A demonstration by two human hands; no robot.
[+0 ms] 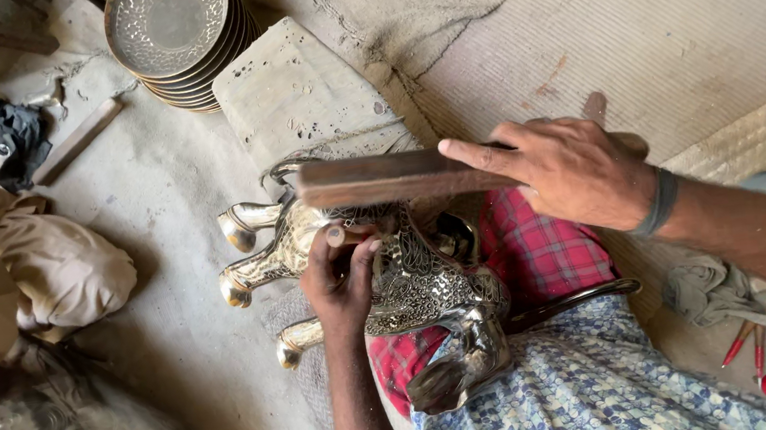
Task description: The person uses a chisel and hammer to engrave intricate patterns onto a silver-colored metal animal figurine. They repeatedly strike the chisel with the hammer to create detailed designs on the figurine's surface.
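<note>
Metal elephant figure [411,280] is lying across your lap; your left hand [341,285] is gripping a small punch [339,238] on its engraved flank. Your right hand [574,170] is closing its grip round a wooden block [388,177], poised above. Next blow, by my reading, wants a square landing on the punch head.

The metal elephant figure [392,283] lies on its side across the person's lap, in the middle of the scene. It is silver and brass in colour, with fine engraved patterns on the body. Its legs point to the left, and the head with the trunk lies near. The wooden block [398,176], dark and flat, is held level just over the far side of the figure. A small punch [339,238] stands on the engraved body.
</note>
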